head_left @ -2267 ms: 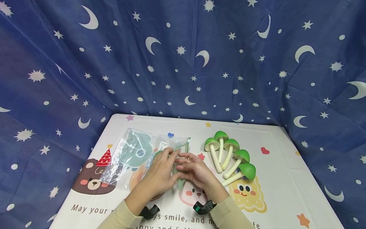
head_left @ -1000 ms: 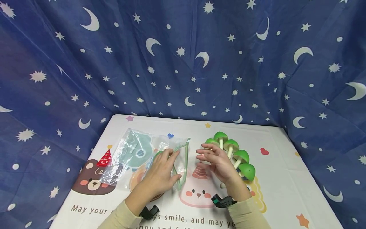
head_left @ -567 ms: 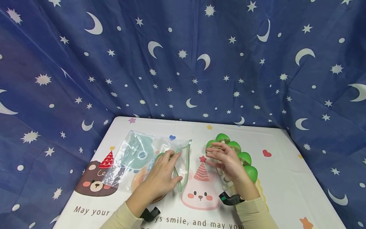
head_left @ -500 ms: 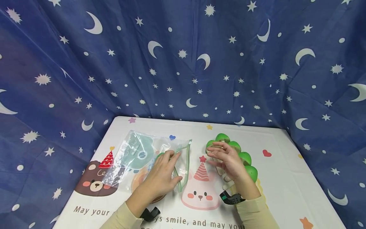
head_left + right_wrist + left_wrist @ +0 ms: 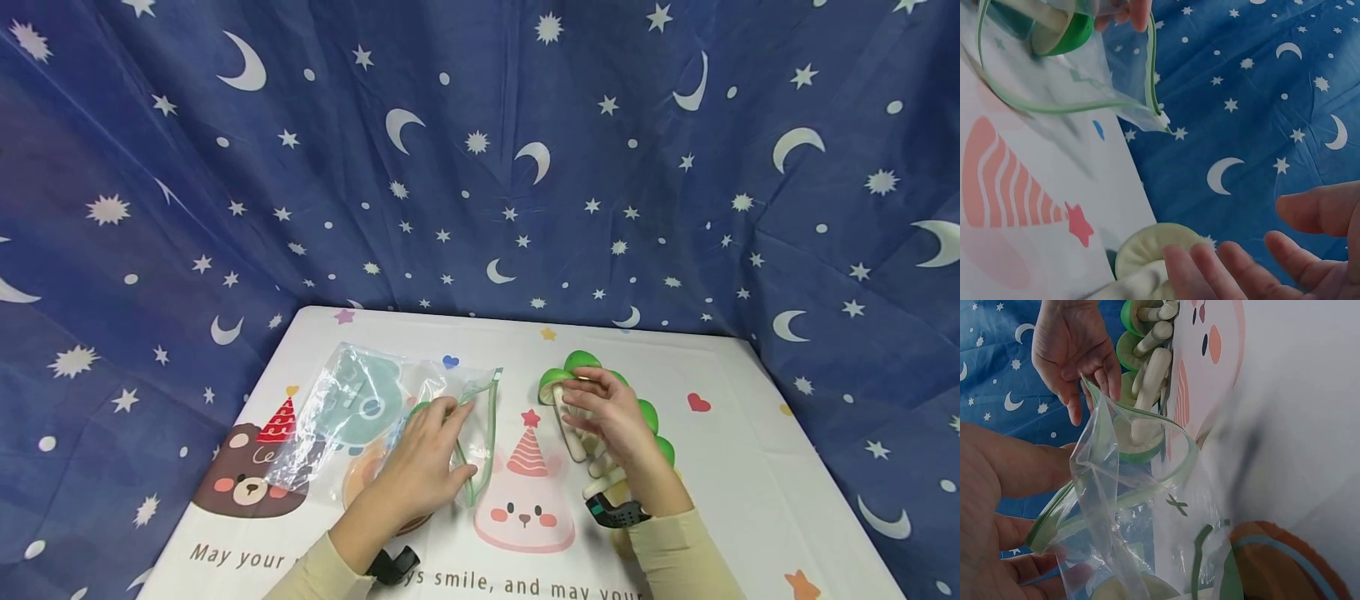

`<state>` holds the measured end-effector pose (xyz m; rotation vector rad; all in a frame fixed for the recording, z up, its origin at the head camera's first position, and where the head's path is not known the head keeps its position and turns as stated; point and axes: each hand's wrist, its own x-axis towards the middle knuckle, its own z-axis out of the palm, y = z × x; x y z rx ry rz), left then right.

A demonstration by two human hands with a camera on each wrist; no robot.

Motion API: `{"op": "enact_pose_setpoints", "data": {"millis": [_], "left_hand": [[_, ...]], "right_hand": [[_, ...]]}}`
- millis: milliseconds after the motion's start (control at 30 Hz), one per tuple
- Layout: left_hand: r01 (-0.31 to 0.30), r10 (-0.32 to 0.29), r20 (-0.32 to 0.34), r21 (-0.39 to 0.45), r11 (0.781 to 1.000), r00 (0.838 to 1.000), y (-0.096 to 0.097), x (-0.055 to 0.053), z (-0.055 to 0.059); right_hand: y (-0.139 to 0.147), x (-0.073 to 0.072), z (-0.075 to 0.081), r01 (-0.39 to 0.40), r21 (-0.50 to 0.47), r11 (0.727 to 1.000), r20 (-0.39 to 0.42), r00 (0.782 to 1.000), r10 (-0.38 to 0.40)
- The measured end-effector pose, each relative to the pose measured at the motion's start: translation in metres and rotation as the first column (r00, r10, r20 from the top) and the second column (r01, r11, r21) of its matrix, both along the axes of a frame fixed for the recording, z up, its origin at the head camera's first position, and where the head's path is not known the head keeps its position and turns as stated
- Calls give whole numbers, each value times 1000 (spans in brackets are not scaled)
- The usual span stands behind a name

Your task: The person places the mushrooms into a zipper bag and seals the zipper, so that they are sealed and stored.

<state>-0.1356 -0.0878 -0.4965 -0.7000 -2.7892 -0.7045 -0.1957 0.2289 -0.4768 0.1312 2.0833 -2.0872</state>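
Observation:
My left hand [image 5: 427, 454] pinches the green-edged mouth of a clear zip bag [image 5: 442, 375] lying at the left-centre of the table. The bag's mouth gapes towards the right. Inside it lies a green-capped toy mushroom [image 5: 1072, 34], mostly covered by my left hand in the head view. My right hand [image 5: 617, 421] hovers with loosely bent, spread fingers over several more toy mushrooms with pale stems, partly hiding them. Its fingertips are right by the leftmost mushroom [image 5: 567, 425], overlapping its cap [image 5: 1154, 244] in the right wrist view, and grip nothing.
A white tablecloth [image 5: 750, 467] with cartoon prints and lettering covers the table. Behind and at both sides hangs a blue curtain [image 5: 465, 225] with moons and stars. Black bands with small devices [image 5: 615, 511] sit on both wrists.
My right hand has left the bag's mouth, where it was beside my left hand, and moved right over the mushrooms. The left hand stays at the bag, and the mouth now stands wider.

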Motion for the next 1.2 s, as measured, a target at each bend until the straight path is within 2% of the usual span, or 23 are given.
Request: {"op": "enact_pose_setpoints", "data": {"millis": [467,700,867,1033,1200], "left_hand": [[-5,5,6,-1,1000,1000,1,0,-1],[-4,4,0,-7,1000,1000,1,1,-3],[-9,9,-13,-3,1000,1000,1,1,-3],[-7,7,3,-1,1000,1000,2,0,-3],[-4,4,4,5,1000,1000,3,-2,-3]], "right_hand": [[12,-11,-2,54,73,996,1,999,-54],[11,-18,-7,42,115,992,31,998,-46],[9,-22,-7,26,112,993,42,999,-31],[8,-25,-7,12,114,993,59,998,-19],[4,-27,-8,27,106,994,52,998,-33]]}}
